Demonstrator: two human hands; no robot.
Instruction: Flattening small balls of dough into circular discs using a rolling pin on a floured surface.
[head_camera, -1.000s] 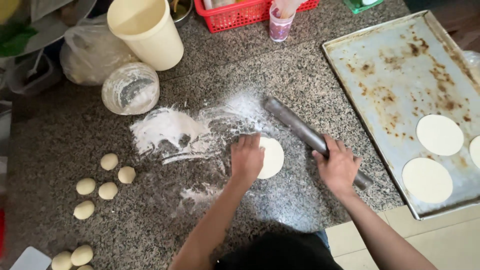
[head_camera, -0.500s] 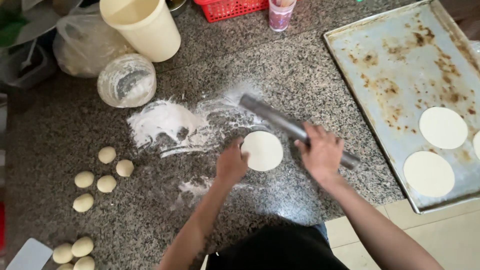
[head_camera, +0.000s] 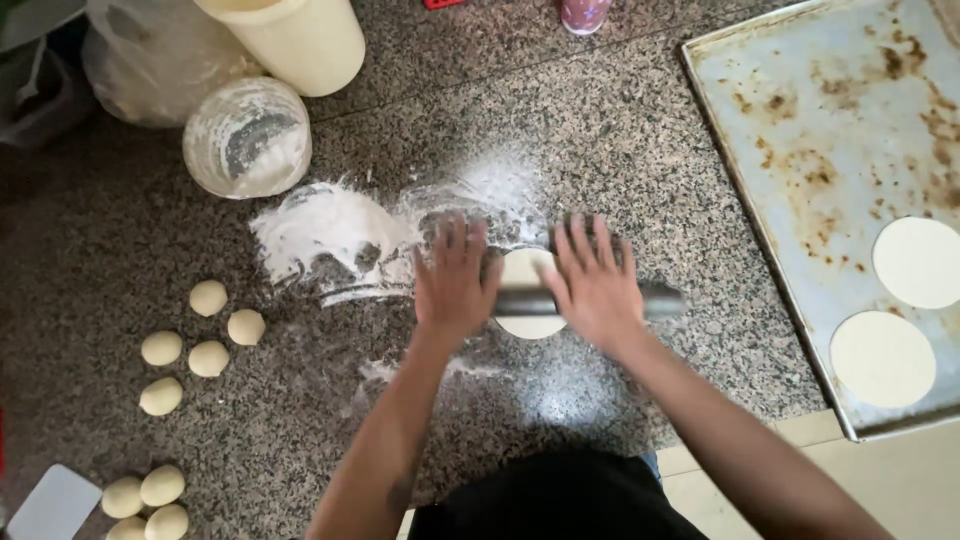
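Now the left hand (head_camera: 455, 280) and right hand (head_camera: 592, 280) press flat, fingers spread, on the rolling pin (head_camera: 580, 300) lying across the dough disc (head_camera: 528, 290) between them.

Under your fingers (head_camera: 455, 240) lies the metal rolling pin (head_camera: 600, 300), across the flat dough round (head_camera: 527, 272); small dough balls (head_camera: 208, 358) sit well left, the stained baking tray (head_camera: 800, 120) right.

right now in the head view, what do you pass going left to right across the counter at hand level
dough balls → flour pile → left hand → flat dough round → right hand → rolling pin end → baking tray
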